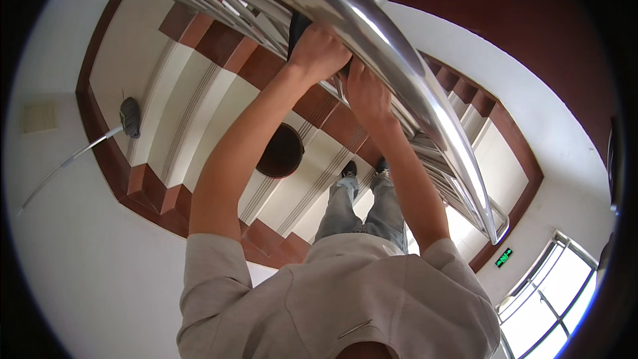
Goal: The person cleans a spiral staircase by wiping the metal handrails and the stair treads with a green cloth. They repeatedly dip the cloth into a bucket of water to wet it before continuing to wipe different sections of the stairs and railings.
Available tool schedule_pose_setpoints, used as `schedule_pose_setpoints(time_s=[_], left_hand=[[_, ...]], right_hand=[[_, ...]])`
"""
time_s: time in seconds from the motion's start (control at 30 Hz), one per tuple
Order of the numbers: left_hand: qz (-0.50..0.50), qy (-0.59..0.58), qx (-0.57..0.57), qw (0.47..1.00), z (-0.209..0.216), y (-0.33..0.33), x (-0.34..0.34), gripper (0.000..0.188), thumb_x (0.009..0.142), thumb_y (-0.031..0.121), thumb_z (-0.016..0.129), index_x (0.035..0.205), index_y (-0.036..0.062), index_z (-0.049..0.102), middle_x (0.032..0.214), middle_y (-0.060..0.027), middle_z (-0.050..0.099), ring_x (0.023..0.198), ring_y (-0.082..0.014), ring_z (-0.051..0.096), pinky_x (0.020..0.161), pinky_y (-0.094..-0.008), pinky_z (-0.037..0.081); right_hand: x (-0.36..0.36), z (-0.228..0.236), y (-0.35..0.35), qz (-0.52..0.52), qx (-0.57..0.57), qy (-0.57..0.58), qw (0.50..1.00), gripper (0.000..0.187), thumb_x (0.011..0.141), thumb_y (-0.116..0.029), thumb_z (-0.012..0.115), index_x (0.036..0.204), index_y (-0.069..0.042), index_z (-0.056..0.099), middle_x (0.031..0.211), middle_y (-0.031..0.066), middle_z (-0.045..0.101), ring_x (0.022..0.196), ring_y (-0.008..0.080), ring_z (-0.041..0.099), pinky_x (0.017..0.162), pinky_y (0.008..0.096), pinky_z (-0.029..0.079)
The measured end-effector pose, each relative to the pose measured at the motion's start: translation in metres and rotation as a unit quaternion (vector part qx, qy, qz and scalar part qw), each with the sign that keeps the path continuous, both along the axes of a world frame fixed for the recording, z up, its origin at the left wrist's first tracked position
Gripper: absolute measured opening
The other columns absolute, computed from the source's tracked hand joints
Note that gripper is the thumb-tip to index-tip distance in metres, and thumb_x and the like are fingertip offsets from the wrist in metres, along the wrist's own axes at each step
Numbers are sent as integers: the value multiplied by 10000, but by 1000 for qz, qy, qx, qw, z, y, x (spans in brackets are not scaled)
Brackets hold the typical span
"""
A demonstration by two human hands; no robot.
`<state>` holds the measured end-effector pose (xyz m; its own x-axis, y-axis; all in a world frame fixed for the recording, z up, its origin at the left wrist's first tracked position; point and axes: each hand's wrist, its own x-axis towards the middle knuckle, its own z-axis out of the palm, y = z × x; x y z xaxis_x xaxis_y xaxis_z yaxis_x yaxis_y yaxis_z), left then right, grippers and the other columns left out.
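Both my hands are at the stair railing, just under its thick shiny metal handrail [372, 33]. A dark cloth [298, 29] shows beside my left hand [319, 53], whose fingers are closed on it. More of the dark material peeks out between the two hands. My right hand [367, 95] sits close by, nearer to me, with its fingers curled in under the handrail. Part of the cloth and most of my fingertips are hidden behind my hands and the rail. Thinner metal bars [249, 20] run below the handrail.
Below me, pale stairs [193, 96] with red-brown edging descend. A dark round bucket [282, 151] stands on a step, left of my feet [349, 169]. At far left a grey-headed mop [130, 118] leans by the wall. A barred window [551, 292] and green lit sign [504, 257] are lower right.
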<state>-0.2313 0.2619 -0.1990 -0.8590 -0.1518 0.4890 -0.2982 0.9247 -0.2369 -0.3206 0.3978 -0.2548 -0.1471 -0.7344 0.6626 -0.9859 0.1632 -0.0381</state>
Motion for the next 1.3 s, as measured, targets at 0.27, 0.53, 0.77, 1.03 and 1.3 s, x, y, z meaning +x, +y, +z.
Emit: schedule_pose_setpoints(time_s=[0.27,0.53,0.77,1.03,1.3], left_hand=[[35,-40,347,936,30,46,-25,322,1003,277,515,1105,28,692,1121,-161,726,1115,-345,654,964,-435,508],[-33,-4,-31,999,-8,45,-12,183,827,156,653,950,62,751,1024,-95,744,1069,-246,683,1028,-420,503],[-83,140,-157,974,-33,30,-21,133,780,217,675,705,171,576,682,35,549,756,-138,562,799,-303,430],[-77,119,-167,976,-36,26,-22,157,719,207,677,627,174,554,616,36,550,694,-152,576,757,-296,451],[-46,46,-136,989,-26,27,-7,345,581,332,836,810,190,620,814,43,616,870,-160,625,858,-328,467]], right_hand=[[-8,-10,28,-23,77,-105,991,469,850,-218,765,1182,55,576,1044,266,683,963,447,671,875,541,531],[0,-11,37,-35,78,-106,991,586,800,-162,778,1277,78,534,1156,273,647,1059,448,638,922,535,503],[-6,-9,34,-28,29,-129,991,503,810,-127,763,1230,33,537,1011,167,599,936,365,614,833,471,460],[-8,-7,34,-28,34,-74,996,313,854,-65,678,1127,2,541,947,137,602,878,322,645,816,453,497],[-11,-17,25,1,16,-74,997,404,811,-118,788,1101,-23,522,944,119,598,857,313,661,782,423,498]])
